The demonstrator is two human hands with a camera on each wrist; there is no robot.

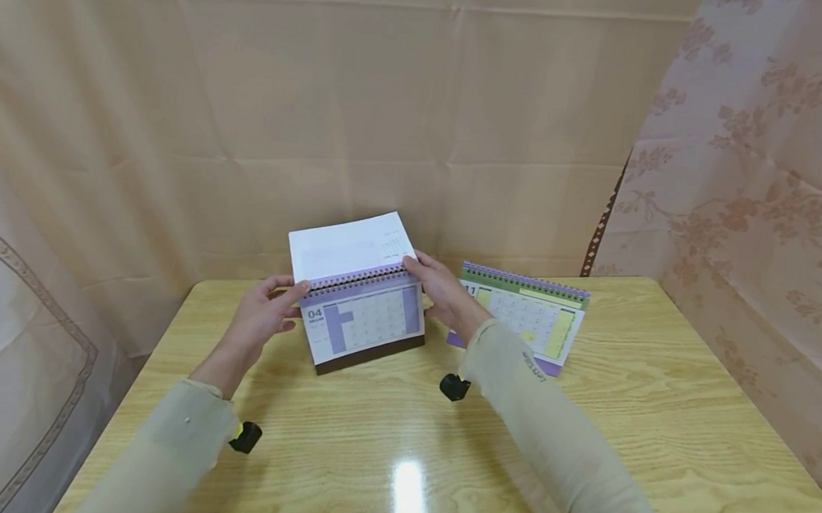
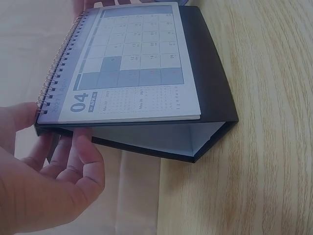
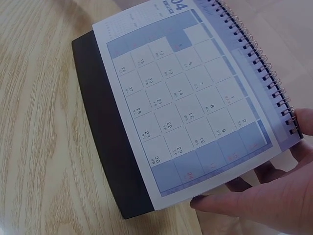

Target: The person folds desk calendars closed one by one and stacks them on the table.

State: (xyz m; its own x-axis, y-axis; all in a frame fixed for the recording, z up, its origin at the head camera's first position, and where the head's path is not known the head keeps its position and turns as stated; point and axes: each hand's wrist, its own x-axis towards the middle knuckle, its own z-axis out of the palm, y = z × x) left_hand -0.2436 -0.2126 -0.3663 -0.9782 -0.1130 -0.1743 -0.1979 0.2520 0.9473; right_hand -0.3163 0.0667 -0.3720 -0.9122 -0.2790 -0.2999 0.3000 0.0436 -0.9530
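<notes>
A desk calendar with a lilac page marked 04 leans back on its dark base at the back of the table. My left hand grips its upper left corner, thumb at the spiral binding and fingers behind the edge. At the opposite upper corner, my right hand holds the calendar with its thumb on the binding. A white sheet stands up behind the spiral. In the left wrist view, the hollow inside of the folded stand shows from the side.
To the right stands a second desk calendar, green and yellow with an 11 on its page, partly behind my right forearm. The wooden table meets a beige curtain at the back. Small black devices are on both wrists.
</notes>
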